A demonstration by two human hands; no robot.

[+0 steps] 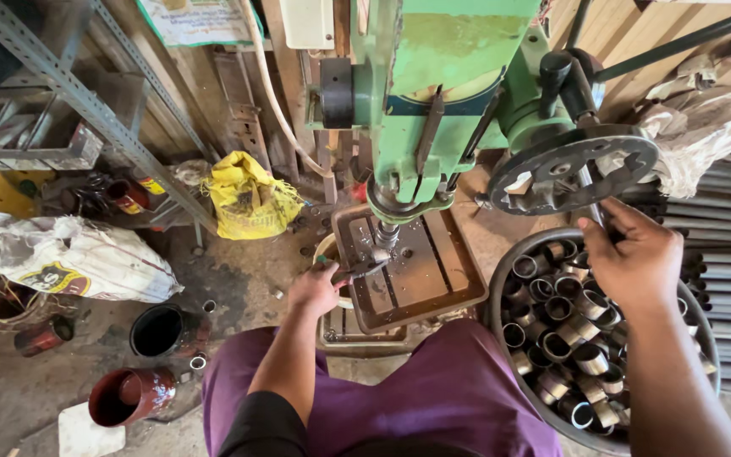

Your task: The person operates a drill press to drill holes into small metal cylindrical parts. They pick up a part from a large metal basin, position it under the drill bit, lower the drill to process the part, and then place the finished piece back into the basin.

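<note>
Purple-trousered knees [433, 398] fill the bottom of the head view. Beyond them the left hand [315, 289] has its fingers closed on the handle of a clamping tool [359, 269] that holds a small workpiece on the tabletop [420, 275] of the green drill press [433, 93], under the spindle. The right hand [632, 258] grips the feed lever [590, 190], above a basin [501, 279] of short metal rings [564, 338].

Seated person at a green drill press [433, 93].
Left hand [315, 289] grips pliers [361, 269] under the drill bit [385, 237]; right hand [632, 258] holds the feed wheel [573, 169] above a basin [501, 279] of metal rings [573, 338].
</note>
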